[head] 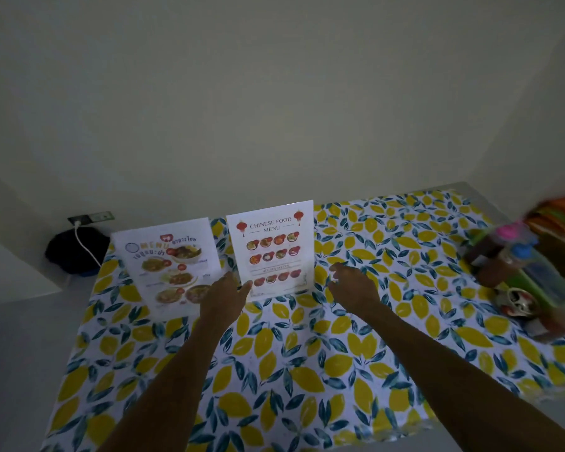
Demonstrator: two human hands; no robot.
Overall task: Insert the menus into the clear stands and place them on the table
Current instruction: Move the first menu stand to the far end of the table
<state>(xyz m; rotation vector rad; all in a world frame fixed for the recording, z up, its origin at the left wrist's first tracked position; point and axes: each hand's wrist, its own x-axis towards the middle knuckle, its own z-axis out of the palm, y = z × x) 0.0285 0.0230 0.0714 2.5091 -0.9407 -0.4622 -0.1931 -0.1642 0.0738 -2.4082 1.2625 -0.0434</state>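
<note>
Two menus stand upright in clear stands at the far side of the table (274,370), which wears a lemon-print cloth. The Chinese food menu (271,246) is in the middle; the Thai menu (170,262) leans back a little to its left. My left hand (225,296) is at the lower left corner of the Chinese menu's stand, fingertips touching or nearly touching it. My right hand (349,283) hovers just right of that stand, fingers spread, holding nothing. The clear stands themselves barely show.
At the right edge sits a green tray (542,288) with sauce bottles and a condiment jar (519,301). Orange packets (558,216) lie behind it. A dark bag (75,252) with a white charger cable rests by the wall socket at far left.
</note>
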